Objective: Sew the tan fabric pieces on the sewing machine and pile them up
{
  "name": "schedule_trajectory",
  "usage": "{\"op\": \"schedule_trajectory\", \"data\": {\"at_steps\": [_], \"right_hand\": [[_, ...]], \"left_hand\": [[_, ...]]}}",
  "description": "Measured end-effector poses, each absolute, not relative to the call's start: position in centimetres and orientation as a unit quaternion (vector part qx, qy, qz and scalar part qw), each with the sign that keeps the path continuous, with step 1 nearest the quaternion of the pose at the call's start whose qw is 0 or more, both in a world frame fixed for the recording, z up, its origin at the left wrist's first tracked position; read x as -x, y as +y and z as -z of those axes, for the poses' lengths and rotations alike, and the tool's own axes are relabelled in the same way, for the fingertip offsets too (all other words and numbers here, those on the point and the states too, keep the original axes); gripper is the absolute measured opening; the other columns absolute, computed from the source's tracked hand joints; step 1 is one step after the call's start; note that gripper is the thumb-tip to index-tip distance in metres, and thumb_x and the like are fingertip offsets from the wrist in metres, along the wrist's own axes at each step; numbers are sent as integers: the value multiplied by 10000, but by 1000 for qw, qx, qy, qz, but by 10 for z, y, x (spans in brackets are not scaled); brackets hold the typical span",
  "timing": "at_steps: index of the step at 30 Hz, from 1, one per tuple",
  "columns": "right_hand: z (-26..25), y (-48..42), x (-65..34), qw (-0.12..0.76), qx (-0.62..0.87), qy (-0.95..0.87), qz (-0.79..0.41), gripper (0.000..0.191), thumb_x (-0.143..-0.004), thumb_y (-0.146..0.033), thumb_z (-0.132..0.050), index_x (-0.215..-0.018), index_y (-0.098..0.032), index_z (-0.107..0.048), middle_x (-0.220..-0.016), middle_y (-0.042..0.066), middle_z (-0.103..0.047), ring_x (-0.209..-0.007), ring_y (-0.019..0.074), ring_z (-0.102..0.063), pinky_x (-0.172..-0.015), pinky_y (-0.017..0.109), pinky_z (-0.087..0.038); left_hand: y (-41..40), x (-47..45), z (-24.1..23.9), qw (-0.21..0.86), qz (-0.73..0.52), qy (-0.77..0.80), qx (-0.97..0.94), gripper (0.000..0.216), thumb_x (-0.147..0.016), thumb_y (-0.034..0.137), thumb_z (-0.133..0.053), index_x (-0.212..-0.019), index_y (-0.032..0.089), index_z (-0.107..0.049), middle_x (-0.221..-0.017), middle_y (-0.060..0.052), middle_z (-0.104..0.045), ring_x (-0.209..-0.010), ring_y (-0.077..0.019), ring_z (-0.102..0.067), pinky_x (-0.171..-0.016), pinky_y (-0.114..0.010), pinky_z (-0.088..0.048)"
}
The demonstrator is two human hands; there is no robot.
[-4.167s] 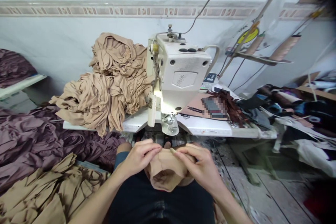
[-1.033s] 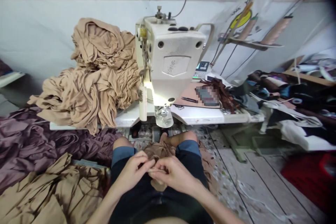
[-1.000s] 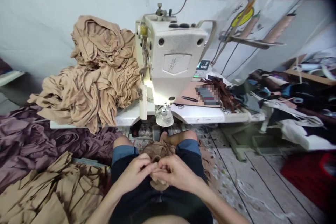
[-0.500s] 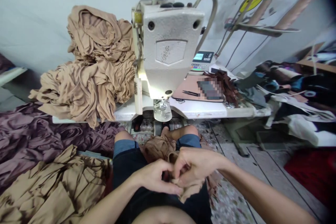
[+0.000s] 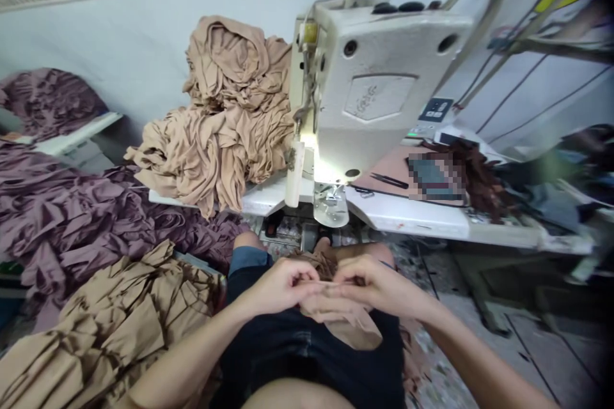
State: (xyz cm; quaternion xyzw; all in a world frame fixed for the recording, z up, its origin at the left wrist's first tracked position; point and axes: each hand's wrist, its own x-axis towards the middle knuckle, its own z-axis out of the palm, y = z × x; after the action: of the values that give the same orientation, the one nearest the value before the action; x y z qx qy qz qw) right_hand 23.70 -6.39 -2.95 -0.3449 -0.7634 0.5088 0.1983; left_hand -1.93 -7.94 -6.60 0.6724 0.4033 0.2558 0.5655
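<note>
Pale wall (image 5: 144, 45) with a patterned border runs behind a white table (image 5: 422, 220), and a sewing machine (image 5: 378, 89) stands on it with its lamp lit over the needle. Below, on the person's lap, both hands meet over a small tan piece (image 5: 345, 319) of cloth. The left hand (image 5: 281, 284) pinches its upper edge between thumb and fingertips, fingers curled nearly closed; the right hand (image 5: 378, 284) grips the same edge just beside it, likewise pinched shut. Held this way, the edge is drawn level between the two grips while the rest hangs loose onto the dark shorts (image 5: 297, 358) — it looks like the edges are being lined up by feel and sight, close to the body.

A heap of tan cloth (image 5: 225, 121) is piled on the table's left end, touching the machine. Purple cloth (image 5: 81, 217) spreads over the floor at the left, with more tan fabric (image 5: 110, 326) in front of it. Snips (image 5: 386, 180) lie on a brown sheet to the machine's right, beside dark scraps (image 5: 484, 176). Between hands and needle, the table edge and the person's knees sit in the way — the piece is well below the presser foot.
</note>
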Motion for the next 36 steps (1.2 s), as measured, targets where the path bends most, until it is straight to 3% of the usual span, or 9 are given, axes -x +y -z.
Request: {"op": "schedule_trajectory", "data": {"at_steps": [4, 6, 12, 18, 21, 26, 32, 36], "right_hand": [[40, -59, -230, 278, 407, -711, -502, 427, -1015, -527, -709, -782, -193, -836, -698, 11, -680, -628, 162, -564, -556, 261, -378], [41, -60, -227, 311, 428, -692, -491, 421, -1018, -531, -701, -820, -187, -844, -733, 23, -702, -663, 174, -592, -578, 266, -399], [21, -76, -213, 380, 459, -728, -340, 432, -1078, -466, -629, -802, -197, -824, -704, 27, -647, -664, 180, -591, -618, 292, -432], [10, -79, -209, 434, 480, -727, -230, 361, -1085, -403, -623, -877, -206, -843, -702, 35, -649, -631, 182, -591, -608, 310, -441], [13, -66, -211, 455, 514, -688, -238, 386, -1049, -457, -664, -821, -201, -840, -670, 28, -634, -623, 181, -574, -592, 309, -430], [18, -44, -215, 496, 522, -610, -332, 386, -929, -520, -769, -769, -173, -828, -704, 49, -737, -664, 199, -619, -621, 305, -485], [22, -31, -222, 509, 524, -557, -395, 441, -882, -569, -803, -732, -155, -776, -657, 28, -695, -633, 186, -591, -607, 296, -470], [23, -21, -224, 535, 517, -528, -409, 479, -844, -602, -821, -684, -158, -740, -641, 23, -666, -654, 192, -587, -634, 304, -472]], "left_hand": [[-66, 37, 52, 562, -315, 423, -637, 309, -954, 395, -772, -1167, 172, -789, -713, 45, -551, -602, -112, -455, -572, -216, -363], [-61, 43, 49, 552, -337, 410, -643, 357, -968, 395, -758, -1253, 184, -801, -744, 23, -576, -631, -128, -499, -587, -226, -399], [-50, 47, 44, 378, -377, 391, -750, 287, -1059, 371, -660, -1102, 212, -894, -761, -59, -688, -716, -192, -641, -652, -274, -476], [-40, 36, 36, 359, -408, 379, -749, 321, -1098, 342, -579, -1015, 195, -851, -812, -63, -695, -753, -198, -639, -710, -279, -501], [-32, 29, 30, 373, -413, 392, -733, 350, -1094, 369, -572, -934, 188, -825, -796, -49, -678, -759, -197, -638, -725, -279, -488], [-14, 19, 21, 397, -417, 446, -685, 285, -994, 389, -673, -852, 172, -788, -748, -24, -690, -684, -174, -605, -648, -257, -441], [-3, 9, 13, 443, -466, 455, -617, 218, -886, 372, -755, -936, 172, -683, -661, 75, -473, -562, -106, -456, -550, -206, -345], [5, 2, 12, 455, -476, 446, -606, 233, -907, 385, -757, -974, 186, -656, -652, 83, -439, -558, -112, -434, -562, -221, -336]]}}
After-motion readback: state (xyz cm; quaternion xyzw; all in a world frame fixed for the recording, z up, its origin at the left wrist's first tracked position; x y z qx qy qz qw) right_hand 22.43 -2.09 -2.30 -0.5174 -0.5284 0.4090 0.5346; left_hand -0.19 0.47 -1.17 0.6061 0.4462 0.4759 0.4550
